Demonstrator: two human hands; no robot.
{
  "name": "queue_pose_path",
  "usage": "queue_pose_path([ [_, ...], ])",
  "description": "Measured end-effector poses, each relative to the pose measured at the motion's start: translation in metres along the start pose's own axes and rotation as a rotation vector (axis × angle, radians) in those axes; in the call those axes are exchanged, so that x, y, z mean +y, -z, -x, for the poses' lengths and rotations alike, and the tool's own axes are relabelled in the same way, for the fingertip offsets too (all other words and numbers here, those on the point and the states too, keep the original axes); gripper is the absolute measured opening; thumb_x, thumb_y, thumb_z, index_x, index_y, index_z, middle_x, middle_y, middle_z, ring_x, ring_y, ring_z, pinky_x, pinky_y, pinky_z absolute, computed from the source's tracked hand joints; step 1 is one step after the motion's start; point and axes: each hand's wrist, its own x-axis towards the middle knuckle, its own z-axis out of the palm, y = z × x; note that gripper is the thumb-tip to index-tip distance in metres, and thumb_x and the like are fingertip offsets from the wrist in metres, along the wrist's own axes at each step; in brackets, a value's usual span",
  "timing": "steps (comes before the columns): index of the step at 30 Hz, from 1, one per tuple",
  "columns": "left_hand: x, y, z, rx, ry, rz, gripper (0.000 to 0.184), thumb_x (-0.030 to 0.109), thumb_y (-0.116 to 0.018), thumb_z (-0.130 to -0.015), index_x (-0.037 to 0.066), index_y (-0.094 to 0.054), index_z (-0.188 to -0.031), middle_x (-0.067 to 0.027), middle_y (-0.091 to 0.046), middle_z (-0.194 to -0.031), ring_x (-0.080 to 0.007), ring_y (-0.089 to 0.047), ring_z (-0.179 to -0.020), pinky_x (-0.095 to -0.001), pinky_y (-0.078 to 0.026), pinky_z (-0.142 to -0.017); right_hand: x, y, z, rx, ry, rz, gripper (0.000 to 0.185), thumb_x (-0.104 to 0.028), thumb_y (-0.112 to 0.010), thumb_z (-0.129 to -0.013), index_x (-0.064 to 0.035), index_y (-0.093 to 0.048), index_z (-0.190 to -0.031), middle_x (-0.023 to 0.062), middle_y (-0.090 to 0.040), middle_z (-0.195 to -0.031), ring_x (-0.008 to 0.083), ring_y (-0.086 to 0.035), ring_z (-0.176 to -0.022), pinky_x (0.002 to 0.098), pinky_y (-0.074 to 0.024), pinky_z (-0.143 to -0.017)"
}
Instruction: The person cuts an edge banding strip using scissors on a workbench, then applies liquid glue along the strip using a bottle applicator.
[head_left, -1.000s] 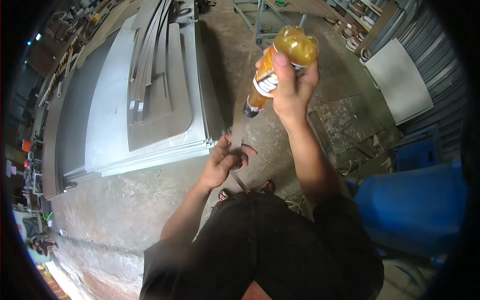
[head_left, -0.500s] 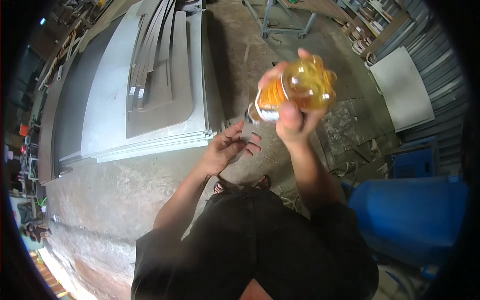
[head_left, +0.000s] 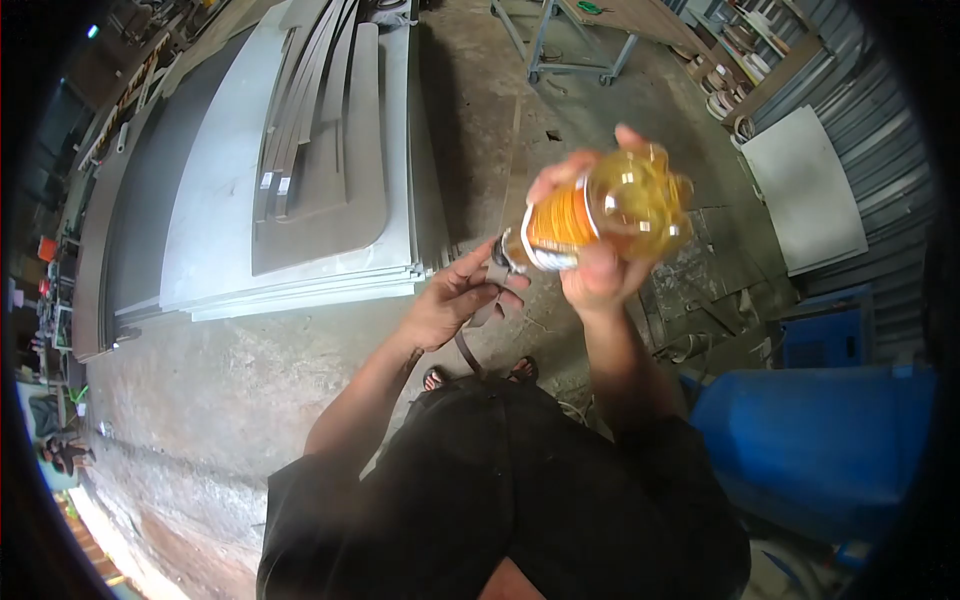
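Evidently, the bottle (head_left: 610, 212) is gripped firmly around its body by the right hand (head_left: 600, 285), with the fingers wrapped over the far side and the thumb pressed along the near side. Its base is raised and its neck is slanted down towards the left hand (head_left: 437, 312), presumably so that the dark tip (head_left: 501, 252) can be aimed at the narrow strip (head_left: 466, 350). Whether the tip is open cannot be told, and the label is too blurred to be read.

The strip is held between the thumb and fingers of the left hand, which is partly closed, with some fingers spread; its lower part hangs in a curve in front of the dark clothing. A light pinch seems to be used so that the upper face is kept exposed beside the tip.

Long strips (head_left: 318, 85) are laid lengthwise on a rounded panel (head_left: 362, 205), which is borne flat by stacked sheets (head_left: 225, 200), probably for even support. A white panel (head_left: 803, 190) is leaned against the corrugated wall (head_left: 893, 150), perhaps to save floor space.
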Motion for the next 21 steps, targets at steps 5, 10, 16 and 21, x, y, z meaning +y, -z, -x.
queue_pose_path([
  [5,-0.007,0.007,-0.005,-0.035,0.006,0.068,0.086,-0.020,-0.044,-0.083,0.018,-0.023,-0.157,-0.0119,-0.044,-0.146,-0.0193,-0.062,-0.106,-0.0311,-0.051,-0.087,0.016,0.008,-0.030,0.012,0.096,0.144,0.089,-0.040,-0.084,-0.075,0.0092,-0.040,-0.134,0.0116,-0.064,-0.093,0.0186,-0.066,-0.073,0.0289,-0.0548,-0.065],
  [10,0.005,-0.004,-0.007,0.081,-0.046,0.112,0.070,-0.019,-0.046,-0.086,0.007,-0.037,-0.150,-0.0107,-0.057,-0.133,-0.0178,-0.063,-0.104,-0.0326,-0.052,-0.091,-0.008,-0.006,-0.002,0.061,-0.020,-0.016,0.090,-0.043,-0.083,-0.075,0.0088,-0.040,-0.134,0.0127,-0.064,-0.084,0.0188,-0.065,-0.070,0.0286,-0.0540,-0.064],
  [16,0.002,0.000,-0.011,0.107,-0.051,-0.012,0.062,-0.011,-0.052,-0.091,0.006,-0.039,-0.149,-0.0106,-0.063,-0.121,-0.0194,-0.064,-0.106,-0.0336,-0.051,-0.092,0.019,0.002,-0.019,0.016,0.083,0.099,0.084,-0.036,-0.083,-0.075,0.0083,-0.041,-0.133,0.0127,-0.065,-0.088,0.0181,-0.066,-0.073,0.0284,-0.0546,-0.066],
  [21,-0.010,-0.003,-0.011,-0.018,-0.121,0.005,0.074,-0.011,-0.052,-0.090,0.013,-0.027,-0.156,-0.0086,-0.061,-0.118,-0.0190,-0.064,-0.101,-0.0341,-0.050,-0.088,0.011,-0.001,-0.017,0.054,0.074,0.059,0.084,-0.034,-0.083,-0.075,0.0087,-0.040,-0.133,0.0128,-0.065,-0.089,0.0187,-0.066,-0.073,0.0295,-0.0551,-0.067],
])
